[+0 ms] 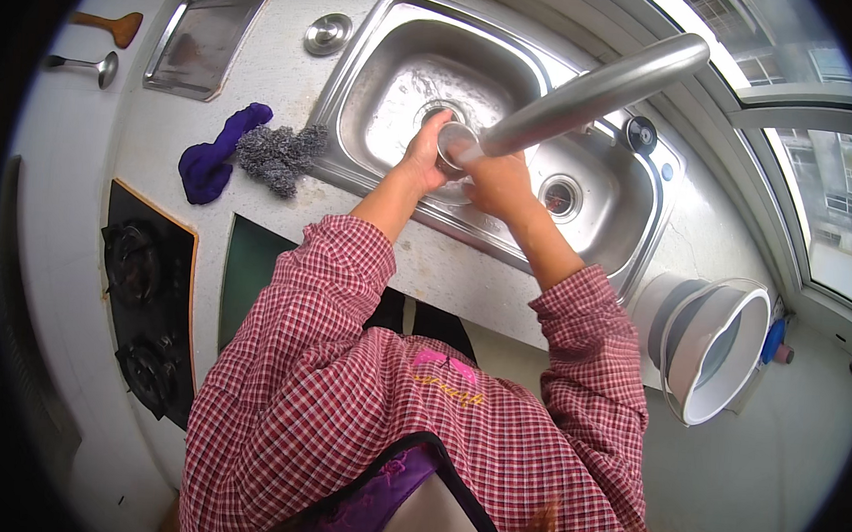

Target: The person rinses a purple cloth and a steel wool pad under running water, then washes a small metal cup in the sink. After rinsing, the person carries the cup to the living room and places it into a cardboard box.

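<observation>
Over the left basin of the steel double sink, my left hand is wrapped around a small round cup, its opening facing up toward the tap. My right hand is at the cup's right side, with some fingers at or inside its mouth. The tap and the water partly hide those fingers, so its grip is unclear. A thick metal tap reaches over from the back, and water runs from its end onto the cup and fingers. Wet patches shine on the basin floor around the drain.
Left of the sink lie a grey mesh cloth, a purple cloth, a round metal lid and a steel tray. Beyond are a black gas hob, a ladle and a wooden spatula. A white-grey bucket stands right.
</observation>
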A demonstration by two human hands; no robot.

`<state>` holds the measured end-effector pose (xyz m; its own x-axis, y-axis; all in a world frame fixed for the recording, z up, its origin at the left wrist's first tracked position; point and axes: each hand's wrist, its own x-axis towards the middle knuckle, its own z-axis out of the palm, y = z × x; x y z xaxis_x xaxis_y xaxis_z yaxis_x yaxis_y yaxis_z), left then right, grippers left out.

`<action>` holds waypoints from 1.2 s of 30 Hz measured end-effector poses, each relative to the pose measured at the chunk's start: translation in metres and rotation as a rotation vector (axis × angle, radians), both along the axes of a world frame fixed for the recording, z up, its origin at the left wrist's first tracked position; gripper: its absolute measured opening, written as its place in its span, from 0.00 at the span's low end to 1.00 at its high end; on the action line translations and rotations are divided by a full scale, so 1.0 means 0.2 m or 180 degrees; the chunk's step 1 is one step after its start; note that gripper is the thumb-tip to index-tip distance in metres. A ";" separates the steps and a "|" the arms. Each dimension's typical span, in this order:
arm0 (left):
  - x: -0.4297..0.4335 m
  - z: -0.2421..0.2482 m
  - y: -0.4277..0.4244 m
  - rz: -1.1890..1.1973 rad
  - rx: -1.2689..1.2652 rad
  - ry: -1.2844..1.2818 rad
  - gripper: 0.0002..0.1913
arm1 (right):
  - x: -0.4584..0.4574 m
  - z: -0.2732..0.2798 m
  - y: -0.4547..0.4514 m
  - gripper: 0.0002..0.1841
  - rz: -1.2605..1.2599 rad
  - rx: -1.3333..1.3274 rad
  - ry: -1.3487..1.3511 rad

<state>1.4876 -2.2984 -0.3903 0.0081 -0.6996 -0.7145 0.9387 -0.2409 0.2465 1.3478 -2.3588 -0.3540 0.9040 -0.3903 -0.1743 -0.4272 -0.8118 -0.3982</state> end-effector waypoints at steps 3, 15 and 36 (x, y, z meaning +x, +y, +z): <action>-0.01 0.01 -0.01 0.0156 -0.0054 -0.0001 0.17 | 0.01 -0.07 0.03 0.18 -0.0313 0.0729 -0.0676; -0.05 0.03 -0.03 0.0256 -0.0055 -0.0091 0.13 | -0.01 -0.06 0.06 0.20 -0.0554 0.0868 -0.1177; -0.07 0.02 -0.03 0.0371 0.0085 -0.1216 0.11 | 0.03 -0.05 0.12 0.11 -0.1074 0.0417 -0.0573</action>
